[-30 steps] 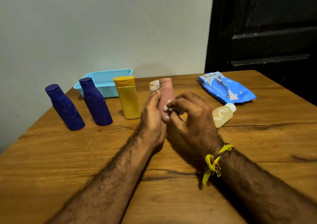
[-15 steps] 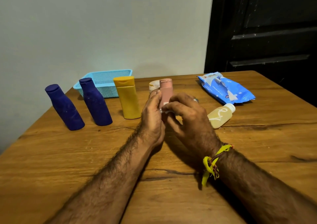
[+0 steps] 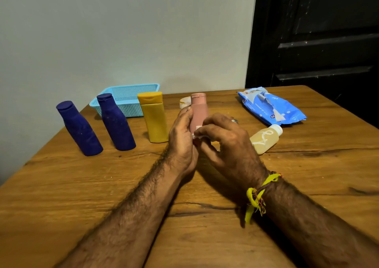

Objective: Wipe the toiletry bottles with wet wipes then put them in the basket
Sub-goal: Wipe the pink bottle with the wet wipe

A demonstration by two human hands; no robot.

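My left hand [image 3: 182,138] grips a pink bottle [image 3: 198,111] upright at the table's middle. My right hand [image 3: 227,142] pinches a small white wet wipe [image 3: 200,136] against the bottle's lower side. The bottle's base is hidden behind my hands. Left of them stand a yellow bottle [image 3: 154,118] and two dark blue bottles [image 3: 79,129] [image 3: 115,123]. A pale yellow bottle [image 3: 265,138] lies on its side to the right. A light blue mesh basket [image 3: 127,95] sits at the back left, with nothing visible inside.
A blue wet-wipe pack [image 3: 270,105], torn open, lies at the back right. A small cream container [image 3: 184,102] stands behind the pink bottle. The wooden table [image 3: 102,196] meets a pale wall at the back. A dark door [image 3: 320,42] stands beyond the right corner.
My right hand with the wipe has slid along the pink bottle's side, up and then back down a little. The left hand has kept its hold.
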